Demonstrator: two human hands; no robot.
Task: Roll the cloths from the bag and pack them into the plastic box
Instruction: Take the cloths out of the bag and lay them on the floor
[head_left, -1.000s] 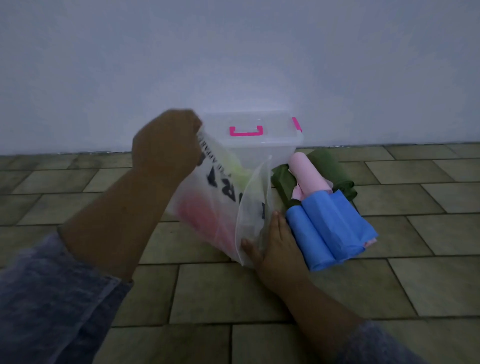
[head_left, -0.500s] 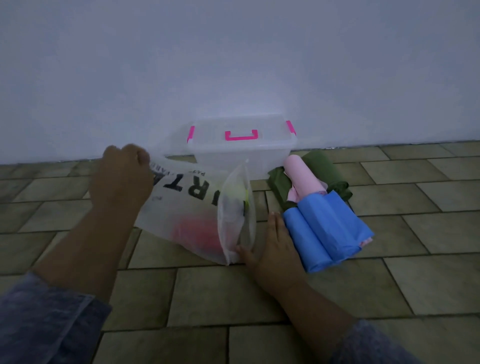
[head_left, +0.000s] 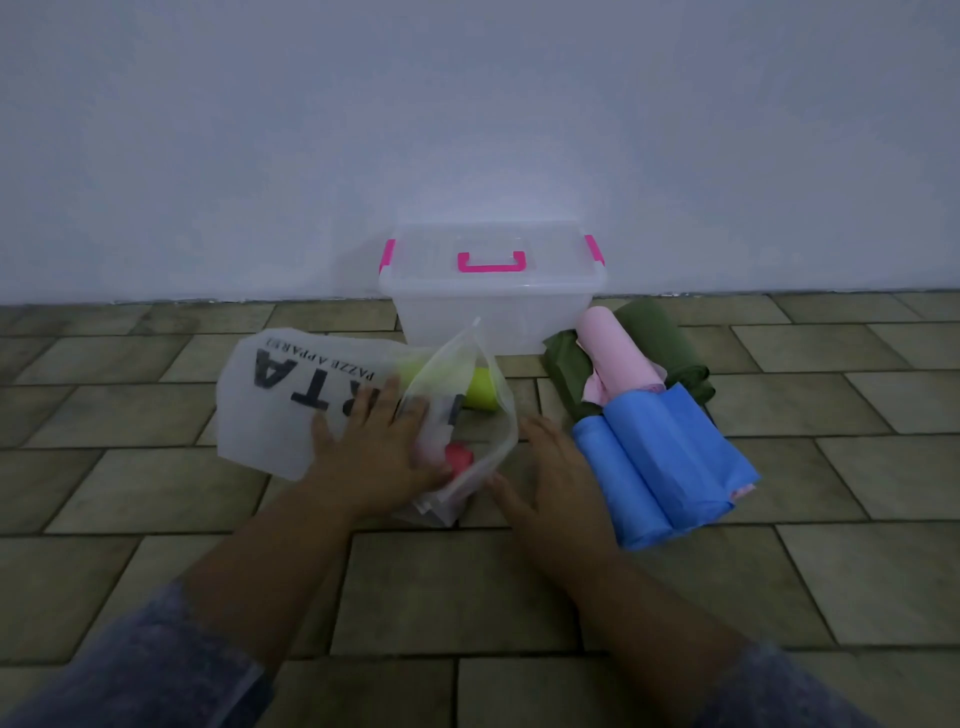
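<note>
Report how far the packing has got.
Done: blue rolls, a pink roll and green cloths lie beside the plastic box. In hand: left hand presses the bag, right hand open beside it. Left: yellow cloth and red cloth in the bag; box lidded, looks empty.

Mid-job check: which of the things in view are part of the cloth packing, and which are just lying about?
In the job: bag, with yellow-green cloth and red cloth inside; blue rolls, pink roll, green rolls; plastic box, lid on; left hand on the bag; right hand beside it.
Just there: tiled floor; wall.
</note>
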